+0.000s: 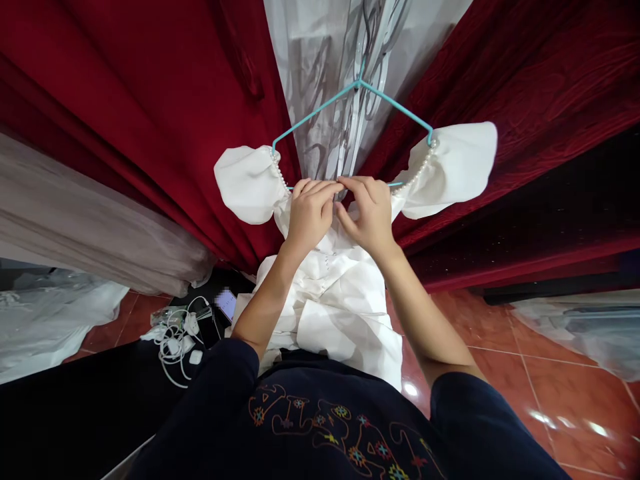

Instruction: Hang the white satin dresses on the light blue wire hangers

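Note:
A white dress (345, 293) with puffed sleeves and pearl-like beads along its neckline hangs from a light blue hanger (320, 110). At the upper bodice, my left hand (313, 210) has its fingers bent over the dress edge near the hanger's lower bar. Close beside it, fingertips nearly touching, my right hand (367, 213) has its fingers curled at the same edge, thumb pointing toward the left hand. Both seem to pinch the bodice fabric, though the fingertips partly cover it. The skirt falls in folds below my forearms.
Red curtains (150, 100) hang on both sides, with sheer white fabric (315, 73) between them. At the lower left, a black surface (100, 400) bears tangled white cables (175, 343) and a lit phone (227, 303). Red floor tiles (500, 333) show at right.

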### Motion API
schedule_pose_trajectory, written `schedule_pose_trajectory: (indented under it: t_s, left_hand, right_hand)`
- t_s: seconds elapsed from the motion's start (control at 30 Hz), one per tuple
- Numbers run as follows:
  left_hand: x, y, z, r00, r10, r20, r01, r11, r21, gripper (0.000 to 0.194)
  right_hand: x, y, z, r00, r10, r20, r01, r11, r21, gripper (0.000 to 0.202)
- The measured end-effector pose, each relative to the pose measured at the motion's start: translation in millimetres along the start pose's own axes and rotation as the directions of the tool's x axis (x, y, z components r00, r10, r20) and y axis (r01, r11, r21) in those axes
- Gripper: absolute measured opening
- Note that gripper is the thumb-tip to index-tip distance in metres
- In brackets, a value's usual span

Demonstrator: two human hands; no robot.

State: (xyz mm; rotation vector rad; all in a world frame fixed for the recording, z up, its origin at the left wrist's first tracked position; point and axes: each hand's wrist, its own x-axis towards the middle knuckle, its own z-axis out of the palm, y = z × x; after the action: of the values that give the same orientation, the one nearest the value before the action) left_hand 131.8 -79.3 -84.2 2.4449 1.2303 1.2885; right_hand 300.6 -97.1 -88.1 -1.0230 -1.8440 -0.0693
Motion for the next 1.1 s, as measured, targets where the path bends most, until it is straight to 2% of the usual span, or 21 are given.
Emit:
schedule_pose_trajectory:
  t_s: [0.07, 0.13, 0.2, 0.27, 0.33, 0.43, 0.5, 0.57, 0.63, 0.7, 0.73, 0.77, 0.8, 0.83, 0.9, 0.93, 0.97, 1.03, 1.1]
  left_hand:
    - [-7, -2, 4.6, 0.995, 0.027, -0.100, -0.030, 0.999, -0.031, 0.041]
    - [-12, -3, 2.4, 0.961, 0.009, -0.276, -0.020, 0.999, -0.035, 0.040]
    - [-9, -6, -6.2, 0.887, -0.028, -0.461, 0.029, 1.000, -0.005, 0.032]
    - [0, -16, -18.0, 0.819, -0.070, -0.570, 0.103, 0.994, 0.026, 0.042]
    - [12, -35, -29.1, 0.820, -0.126, -0.558, 0.163, 0.986, 0.017, 0.058]
    - [26, -75, -43.4, 0.905, -0.202, -0.375, 0.184, 0.979, -0.083, 0.035]
    - [26, -102, -53.7, 0.899, -0.230, -0.374, 0.178, 0.970, -0.168, 0.030]
    - [18, -122, -65.3, 0.837, -0.277, -0.471, 0.182, 0.954, -0.238, 0.029]
    - [3, -135, -75.3, 0.748, -0.347, -0.566, 0.222, 0.934, -0.278, 0.028]
    - [-17, -139, -79.0, 0.672, -0.418, -0.611, 0.298, 0.908, -0.293, 0.028]
    - [-27, -137, -77.4, 0.655, -0.448, -0.609, 0.339, 0.894, -0.292, 0.028]
    - [-36, -132, -73.3, 0.657, -0.469, -0.590, 0.372, 0.883, -0.287, 0.028]
    - [-43, -126, -67.1, 0.680, -0.480, -0.554, 0.391, 0.877, -0.281, 0.028]
    - [-49, -117, -59.2, 0.726, -0.481, -0.491, 0.395, 0.876, -0.275, 0.029]
    - [-53, -94, -40.6, 0.846, -0.441, -0.300, 0.358, 0.887, -0.293, 0.034]
    - [-52, -81, -31.1, 0.895, -0.403, -0.192, 0.332, 0.888, -0.319, 0.037]
    - [-48, -68, -21.9, 0.926, -0.362, -0.105, 0.307, 0.886, -0.346, 0.040]
    - [-40, -48, -5.3, 0.944, -0.326, -0.051, 0.281, 0.876, -0.392, 0.044]
    - [-31, -38, 7.8, 0.934, -0.344, -0.094, 0.272, 0.859, -0.434, 0.049]
  right_hand:
    - [-9, 6, 11, 0.997, 0.011, -0.077, -0.014, 0.999, -0.044, 0.033]
    - [-12, 9, 15, 0.991, 0.021, -0.135, -0.026, 0.999, -0.036, 0.031]
    - [-11, 10, 15, 0.987, 0.027, -0.156, -0.031, 0.999, -0.019, 0.028]
    - [-10, 10, 15, 0.987, 0.030, -0.158, -0.031, 1.000, -0.006, 0.026]
    - [-10, 9, 16, 0.987, 0.039, -0.155, -0.040, 0.999, -0.002, 0.025]
    - [-12, 10, 16, 0.985, 0.053, -0.164, -0.057, 0.998, -0.017, 0.024]
    - [-11, 13, 14, 0.983, 0.058, -0.172, -0.064, 0.997, -0.032, 0.024]
    - [-10, 14, 11, 0.984, 0.073, -0.163, -0.082, 0.996, -0.048, 0.024]
    - [-8, 13, 11, 0.986, 0.089, -0.142, -0.098, 0.994, -0.058, 0.025]
    - [-7, 10, 13, 0.987, 0.077, -0.141, -0.082, 0.996, -0.033, 0.026]
    - [-6, 8, 16, 0.987, 0.068, -0.147, -0.071, 0.997, -0.010, 0.026]
    - [-6, 7, 19, 0.986, 0.059, -0.156, -0.057, 0.998, 0.014, 0.027]
    - [-6, 6, 22, 0.985, 0.056, -0.165, -0.051, 0.998, 0.034, 0.027]
    - [-6, 6, 25, 0.983, 0.064, -0.170, -0.057, 0.997, 0.046, 0.028]
    - [-6, 9, 30, 0.982, 0.100, -0.160, -0.093, 0.994, 0.051, 0.029]
    - [-6, 10, 31, 0.981, 0.115, -0.157, -0.109, 0.993, 0.049, 0.029]
    - [-6, 11, 31, 0.980, 0.128, -0.153, -0.122, 0.991, 0.048, 0.030]
    - [-6, 11, 27, 0.981, 0.137, -0.139, -0.131, 0.990, 0.052, 0.031]
    - [-6, 9, 19, 0.987, 0.129, -0.093, -0.124, 0.990, 0.062, 0.031]
